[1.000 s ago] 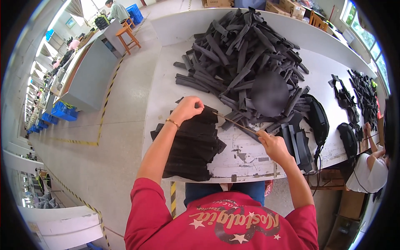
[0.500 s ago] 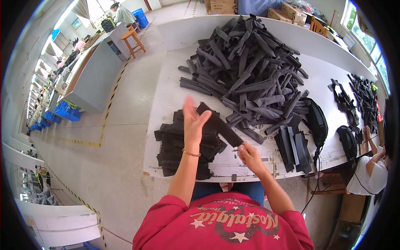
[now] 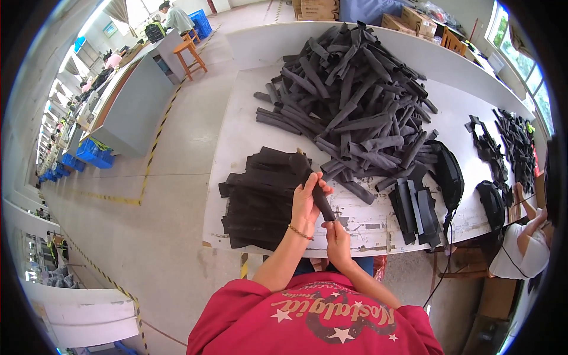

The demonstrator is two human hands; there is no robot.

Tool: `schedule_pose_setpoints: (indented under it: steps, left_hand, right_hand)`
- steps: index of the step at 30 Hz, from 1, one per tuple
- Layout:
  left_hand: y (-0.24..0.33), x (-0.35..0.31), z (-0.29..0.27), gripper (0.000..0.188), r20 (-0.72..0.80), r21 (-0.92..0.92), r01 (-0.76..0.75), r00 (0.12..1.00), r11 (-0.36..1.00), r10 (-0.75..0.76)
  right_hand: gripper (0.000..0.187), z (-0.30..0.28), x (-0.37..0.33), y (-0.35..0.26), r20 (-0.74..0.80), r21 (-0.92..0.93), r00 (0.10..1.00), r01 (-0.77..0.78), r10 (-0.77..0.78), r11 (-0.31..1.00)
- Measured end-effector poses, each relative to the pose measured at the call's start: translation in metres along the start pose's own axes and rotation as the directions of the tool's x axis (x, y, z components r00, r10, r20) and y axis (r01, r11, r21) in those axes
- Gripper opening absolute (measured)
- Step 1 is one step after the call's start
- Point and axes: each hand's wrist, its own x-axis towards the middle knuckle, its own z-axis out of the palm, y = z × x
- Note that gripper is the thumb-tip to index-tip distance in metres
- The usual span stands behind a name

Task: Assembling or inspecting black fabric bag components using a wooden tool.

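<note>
Both hands are on one long black fabric strip [image 3: 321, 204], held slanting above the near part of the table. My left hand [image 3: 306, 198] is closed round its middle, with the fingers wrapped over it. The near end is pinched by my right hand [image 3: 338, 241], whose fingertips are partly hidden. A small tan tip shows at the strip's far end; I cannot make out what it is. To the left, flat black strips [image 3: 257, 201] lie in overlapping layers. Beyond my hands rises a big heap of dark grey rolled fabric pieces [image 3: 361, 106].
Right of my hands lie several flat black and grey pieces [image 3: 416, 207], beside a black padded piece [image 3: 448, 174]. A white raised board [image 3: 254, 44] edges the table's far side. At the right, a person in white [image 3: 523, 251] sits near more black pieces [image 3: 515, 142].
The left hand, earlier open beside the strip, now grips its middle. The right hand has moved left and nearer to me, and the strip points more away from me.
</note>
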Motion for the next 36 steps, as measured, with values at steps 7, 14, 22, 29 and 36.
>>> schedule_pose_setpoints:
  steps: [7,14,22,29,36]
  left_hand:
    - [0.0,-0.003,0.003,0.026,0.013,-0.005,-0.013,1.0,1.0,0.013]
    - [0.012,0.0,-0.001,0.026,-0.027,-0.009,-0.054,0.998,0.999,0.053]
    - [0.03,0.004,-0.009,0.023,-0.084,0.123,-0.057,0.994,0.991,0.068]
    - [0.031,0.012,-0.004,0.034,0.013,0.138,-0.002,1.0,0.99,0.0]
    - [0.005,-0.025,0.023,0.048,0.025,0.168,0.03,0.999,0.985,-0.035]
  right_hand:
    - [0.026,0.002,0.002,-0.002,-0.004,0.015,0.999,-0.031,0.031,0.999]
    - [0.023,-0.001,-0.02,0.016,0.036,-0.008,0.999,-0.009,0.009,1.0]
    - [0.02,-0.027,-0.054,0.016,0.151,-0.053,0.988,0.01,-0.002,0.999]
    - [0.019,-0.08,-0.076,0.004,0.262,-0.183,0.949,-0.131,0.177,0.974]
    - [0.023,-0.065,-0.053,0.002,0.214,0.007,0.949,-0.237,0.23,0.972]
